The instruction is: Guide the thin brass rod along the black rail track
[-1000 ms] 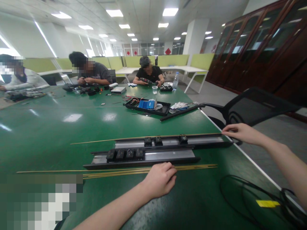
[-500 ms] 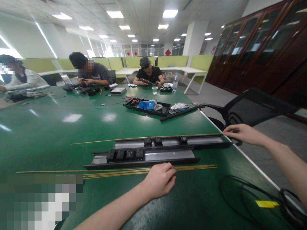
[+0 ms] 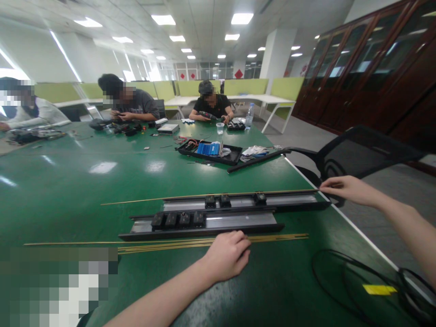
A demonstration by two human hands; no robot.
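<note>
My right hand [image 3: 345,188] is at the table's right edge, thumb and fingers pinched on the end of a long thin brass-coloured rod [image 3: 131,201]. This rod runs left along the back edge of the farther black rail [image 3: 303,206], past several small black blocks [image 3: 225,200] on its silvery channel. A shorter, nearer rail [image 3: 238,230] carries more black blocks [image 3: 184,220] at its left part. My left hand [image 3: 229,256] rests on the table with fingers curled, over a bundle of brass-coloured rods [image 3: 279,237]. Its fingertips are hidden, so any grip on them cannot be seen.
Beyond the rails lie a black tray [image 3: 231,156] with a blue finned part, gloves [image 3: 255,153] and a black strip. A black chair [image 3: 368,147] stands off the right edge. Black cable [image 3: 315,272] loops at the near right. Several people sit across the green table [image 3: 129,177].
My right hand has shifted very slightly to the right, with the rod's end still pinched. My left hand and the rails stay in place.
</note>
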